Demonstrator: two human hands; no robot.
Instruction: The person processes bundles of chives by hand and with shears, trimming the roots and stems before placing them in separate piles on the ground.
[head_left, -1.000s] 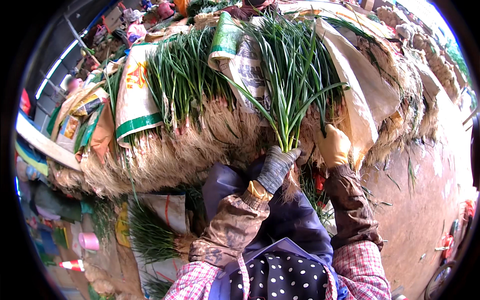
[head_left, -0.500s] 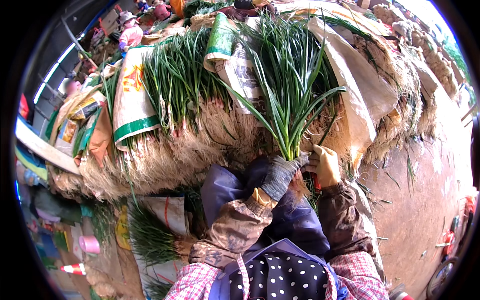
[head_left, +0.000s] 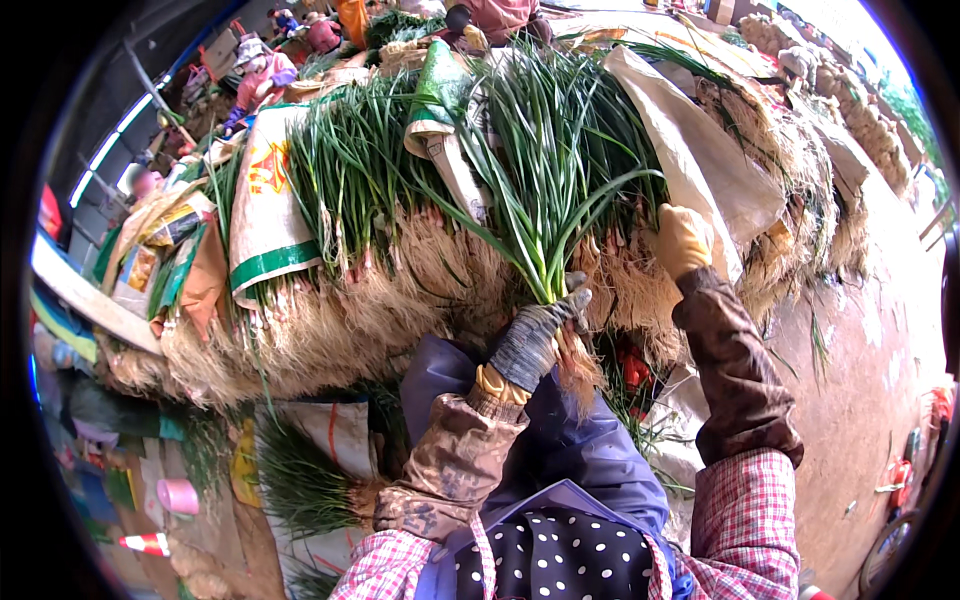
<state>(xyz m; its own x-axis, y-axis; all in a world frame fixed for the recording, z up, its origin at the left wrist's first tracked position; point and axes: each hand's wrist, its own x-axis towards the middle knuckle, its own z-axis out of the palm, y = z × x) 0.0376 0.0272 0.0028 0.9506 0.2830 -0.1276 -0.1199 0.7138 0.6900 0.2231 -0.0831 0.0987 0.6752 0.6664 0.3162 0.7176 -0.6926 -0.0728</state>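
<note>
Gripping one bunch of green onions [head_left: 545,250] beyond our lap, our left hand [head_left: 535,340] had its fingers wrapped round the stalk bases. We judged the step to be making up that bunch; the next move would call for a steady left hold. At two o'clock our right hand [head_left: 685,240] had curled fingers; whether they pinched anything, we could not tell. Two loose clumps [head_left: 305,480] lay at eight o'clock. At twelve stretched one long heap [head_left: 300,340] under at least three sacks [head_left: 690,150]; beyond, towards eleven, sat at least three people [head_left: 265,80].
</note>
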